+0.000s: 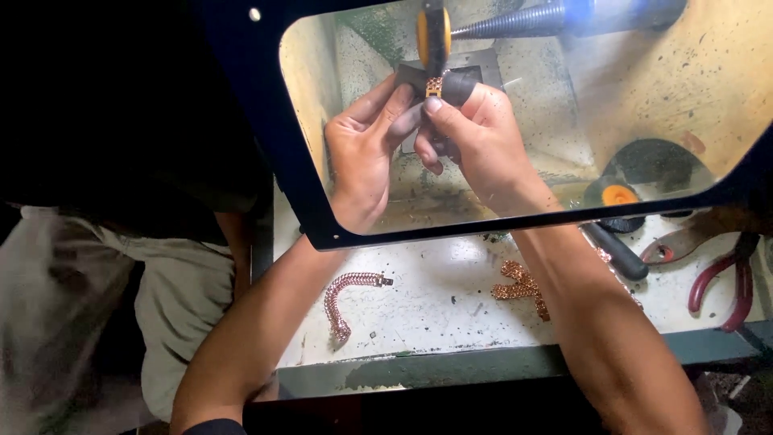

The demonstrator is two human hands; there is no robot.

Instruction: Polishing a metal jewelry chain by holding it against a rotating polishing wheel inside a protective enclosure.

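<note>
**Copper-toned chain link held to a polishing wheel**

Copper-coloured metal, a small chain piece [434, 86], sits pinched between the fingertips of both hands behind a clear shield [692, 105] with a dark frame. The left hand [362, 153] is closed around a dark pad under the piece, thumb pressed in. The right hand [475, 137] is closed too, forefinger tip on the piece. The piece touches the lower edge of a yellow-hubbed wheel [433, 36] on a threaded spindle [515, 22]. On the white bench below lie a pinkish bracelet [346, 294], a copper chain heap [522, 286] and red-handled pliers [729, 286].
</note>
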